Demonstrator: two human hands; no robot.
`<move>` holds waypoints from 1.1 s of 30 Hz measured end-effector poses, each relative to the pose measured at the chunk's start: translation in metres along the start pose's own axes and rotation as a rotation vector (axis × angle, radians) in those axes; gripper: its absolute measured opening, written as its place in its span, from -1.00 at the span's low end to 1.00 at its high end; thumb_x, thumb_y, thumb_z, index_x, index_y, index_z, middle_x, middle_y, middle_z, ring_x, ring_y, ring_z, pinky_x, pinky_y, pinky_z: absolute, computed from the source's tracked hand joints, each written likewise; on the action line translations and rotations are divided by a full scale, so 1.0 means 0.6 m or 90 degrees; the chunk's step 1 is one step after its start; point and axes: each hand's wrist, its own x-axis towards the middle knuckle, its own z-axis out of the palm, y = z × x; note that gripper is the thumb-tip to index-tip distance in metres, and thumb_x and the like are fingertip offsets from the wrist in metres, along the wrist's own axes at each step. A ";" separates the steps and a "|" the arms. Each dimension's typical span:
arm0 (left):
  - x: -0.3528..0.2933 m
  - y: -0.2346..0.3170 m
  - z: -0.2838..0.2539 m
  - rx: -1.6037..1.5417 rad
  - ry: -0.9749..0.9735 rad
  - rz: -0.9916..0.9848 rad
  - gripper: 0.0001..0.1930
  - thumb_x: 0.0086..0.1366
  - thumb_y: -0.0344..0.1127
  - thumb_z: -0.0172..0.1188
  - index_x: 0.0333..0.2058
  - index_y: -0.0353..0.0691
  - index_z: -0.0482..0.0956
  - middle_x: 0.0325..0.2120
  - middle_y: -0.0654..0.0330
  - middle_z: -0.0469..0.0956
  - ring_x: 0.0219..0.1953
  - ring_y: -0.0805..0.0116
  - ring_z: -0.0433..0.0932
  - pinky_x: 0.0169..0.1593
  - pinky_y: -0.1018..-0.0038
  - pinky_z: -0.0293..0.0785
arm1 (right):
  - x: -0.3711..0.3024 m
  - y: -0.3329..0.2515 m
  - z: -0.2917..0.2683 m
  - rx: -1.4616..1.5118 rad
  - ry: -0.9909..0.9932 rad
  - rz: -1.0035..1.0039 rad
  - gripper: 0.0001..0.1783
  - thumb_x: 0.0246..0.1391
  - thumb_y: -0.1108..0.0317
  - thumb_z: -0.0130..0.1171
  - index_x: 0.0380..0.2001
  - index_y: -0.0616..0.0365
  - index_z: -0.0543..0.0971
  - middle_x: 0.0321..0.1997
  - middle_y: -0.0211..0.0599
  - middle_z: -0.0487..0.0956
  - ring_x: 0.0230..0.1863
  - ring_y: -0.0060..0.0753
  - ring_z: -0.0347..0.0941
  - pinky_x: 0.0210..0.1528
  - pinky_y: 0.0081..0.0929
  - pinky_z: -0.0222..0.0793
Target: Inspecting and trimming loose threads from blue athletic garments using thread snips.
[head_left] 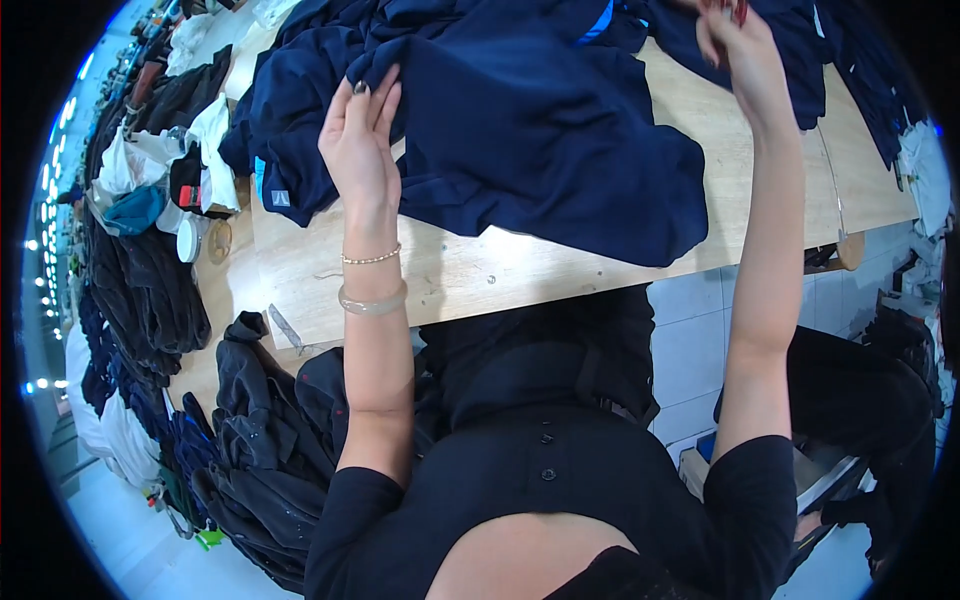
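Far left, dark garments (145, 300) slump in soft, crumpled folds beside a squat white tub (189, 241). Here's the left hand (362, 150), fingertips pinching a fold of the navy garment (560, 130), a beaded bracelet (372, 257) and smooth, thick bangle (373, 299) below. That matte, rumpled garment sprawls across the pale wood-grained table (480, 270), one rounded end reaching the near edge. Over right, the right hand (738, 45) curls its fingers at the picture's top; whether it grips anything, I cannot tell.

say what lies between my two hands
In the head view, a navy garment beside the left hand, then a strip of bare tabletop nearer the right hand.
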 end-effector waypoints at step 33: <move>0.367 0.154 -0.219 -0.325 -0.125 -0.006 -0.67 0.44 -0.33 -0.05 -0.01 -0.53 0.30 0.03 -0.29 0.38 0.11 -0.06 0.42 0.23 0.15 0.38 | -0.003 0.045 -0.078 0.325 0.390 0.090 -0.87 0.16 0.42 0.19 -0.26 0.23 0.51 -0.44 -0.43 0.49 -0.65 -0.65 0.10 -0.55 -0.62 0.00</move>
